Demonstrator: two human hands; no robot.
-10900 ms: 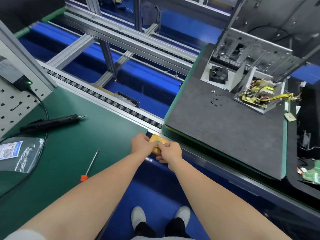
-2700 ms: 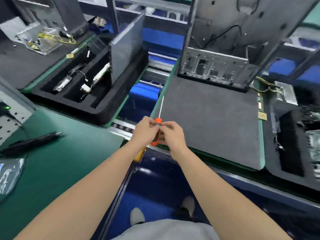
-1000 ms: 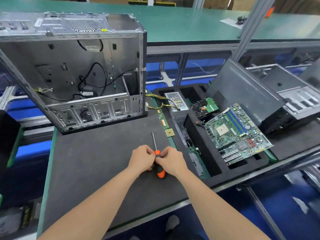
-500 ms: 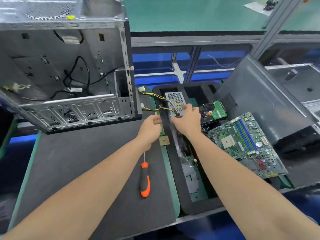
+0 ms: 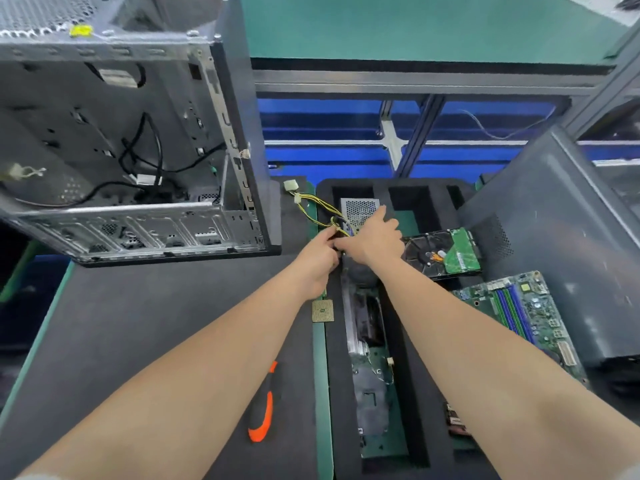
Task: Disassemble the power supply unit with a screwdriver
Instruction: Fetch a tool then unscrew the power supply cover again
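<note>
In the far compartment of the black foam tray (image 5: 336, 393), a power supply unit (image 5: 358, 210) is lodged, mesh face up. Its yellow cables (image 5: 313, 206) are gripped by the left hand (image 5: 318, 252); the right hand (image 5: 374, 237) is laid on the unit, fingers outstretched. An orange-handled screwdriver (image 5: 265, 414) is laid, untouched, on the near grey mat (image 5: 138, 323) of the table. An open computer case (image 5: 138, 150) is stood far left.
</note>
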